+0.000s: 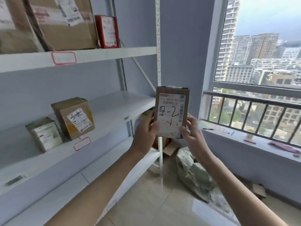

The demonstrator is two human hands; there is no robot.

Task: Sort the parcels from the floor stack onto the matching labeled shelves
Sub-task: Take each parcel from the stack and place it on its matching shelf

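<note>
Both hands (pixel 145 129) (pixel 193 132) around "2-2" parcel (pixel 171 111)

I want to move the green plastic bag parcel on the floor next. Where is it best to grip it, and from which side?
Probably from above, at the upper end of the green bag parcel. It lies slumped and wrinkled on the floor, so the loose plastic can be bunched. Both hands, left and right, now hold the box marked 2-2.

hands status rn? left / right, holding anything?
Left hand: closed on the lower left edge of the small parcel marked 2-2.
Right hand: closed on the same parcel's lower right edge, held upright in the air.
</note>
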